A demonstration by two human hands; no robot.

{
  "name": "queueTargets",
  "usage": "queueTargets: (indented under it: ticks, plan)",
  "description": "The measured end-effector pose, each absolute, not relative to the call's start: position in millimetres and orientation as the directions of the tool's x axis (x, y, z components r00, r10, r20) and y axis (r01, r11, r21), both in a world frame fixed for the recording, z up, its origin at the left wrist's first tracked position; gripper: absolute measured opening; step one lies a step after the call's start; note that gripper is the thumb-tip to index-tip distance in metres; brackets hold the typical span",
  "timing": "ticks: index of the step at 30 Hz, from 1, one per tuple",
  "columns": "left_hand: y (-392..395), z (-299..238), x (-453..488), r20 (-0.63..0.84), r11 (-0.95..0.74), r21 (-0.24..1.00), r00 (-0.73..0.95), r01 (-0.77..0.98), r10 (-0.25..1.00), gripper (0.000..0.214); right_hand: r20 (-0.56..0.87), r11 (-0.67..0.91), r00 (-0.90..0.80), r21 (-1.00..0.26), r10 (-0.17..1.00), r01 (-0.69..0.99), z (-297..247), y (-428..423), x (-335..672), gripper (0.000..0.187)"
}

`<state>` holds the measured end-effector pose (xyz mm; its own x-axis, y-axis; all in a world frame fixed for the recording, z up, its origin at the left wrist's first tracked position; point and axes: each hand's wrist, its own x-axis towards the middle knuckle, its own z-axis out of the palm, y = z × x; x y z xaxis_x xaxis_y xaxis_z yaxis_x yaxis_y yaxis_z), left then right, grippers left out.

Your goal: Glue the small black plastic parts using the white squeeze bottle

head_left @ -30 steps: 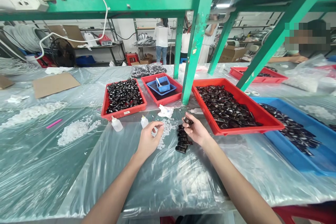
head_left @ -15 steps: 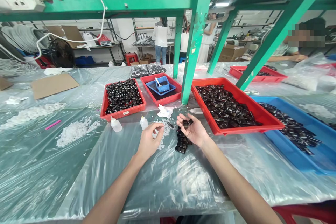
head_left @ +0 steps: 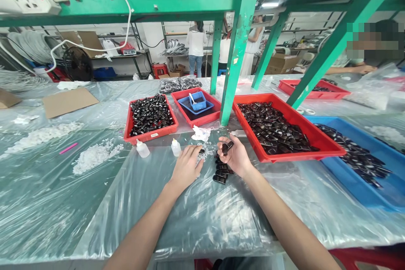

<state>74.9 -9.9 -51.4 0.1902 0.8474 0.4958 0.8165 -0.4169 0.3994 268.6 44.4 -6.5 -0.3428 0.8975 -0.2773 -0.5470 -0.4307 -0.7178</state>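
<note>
My left hand (head_left: 187, 165) reaches palm down over a small heap of white bits (head_left: 209, 149), its fingers stretched forward and the thumb apart. One small black plastic piece (head_left: 201, 151) shows at its fingertips; whether they touch it I cannot tell. In my right hand (head_left: 238, 158), palm up with curled fingers, lie a few glossy black plastic pieces (head_left: 226, 148). Below that hand, a short row of similar black pieces (head_left: 220, 173) rests on the plastic-covered table (head_left: 202, 215).
Red trays (head_left: 152, 136) (head_left: 300, 158) and a blue tray (head_left: 357, 196) hold black pieces. Two squeeze bottles (head_left: 143, 150) (head_left: 176, 148) stand left of my hands. A green post (head_left: 229, 71) rises behind. White bits (head_left: 90, 161) and a pink stick (head_left: 68, 148) lie left.
My left hand has unbent its fingers and stretched forward over the white bits and the black piece. My right hand's fingers have curled more around its pieces. The view has shifted slightly.
</note>
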Motion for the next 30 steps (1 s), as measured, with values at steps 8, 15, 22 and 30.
queueTargets:
  ticks: [8,15,22,30]
  plan:
    - [-1.0,-61.3,75.6,0.415,-0.382,0.321,0.234,0.867,0.879,0.021,-0.371,-0.531,-0.379,-0.574,0.847,-0.624,-15.2,46.1,267.8,0.014]
    - [-6.7,-49.2,79.4,0.547,-0.361,0.525,0.019,0.771,0.837,0.013,-0.373,-0.54,-0.39,-0.575,0.842,-0.614,-17.5,39.8,260.9,0.01]
    - [-20.9,-37.4,97.1,0.586,-0.449,0.713,-0.106,0.539,0.804,0.008,-0.355,-0.552,-0.433,-0.646,0.829,-0.528,-31.1,22.3,242.1,0.015]
    - [-26.2,-34.0,103.9,0.508,-0.421,0.806,-0.121,0.417,0.853,0.009,-0.363,-0.525,-0.382,-0.655,0.85,-0.544,-34.1,17.1,236.9,0.015]
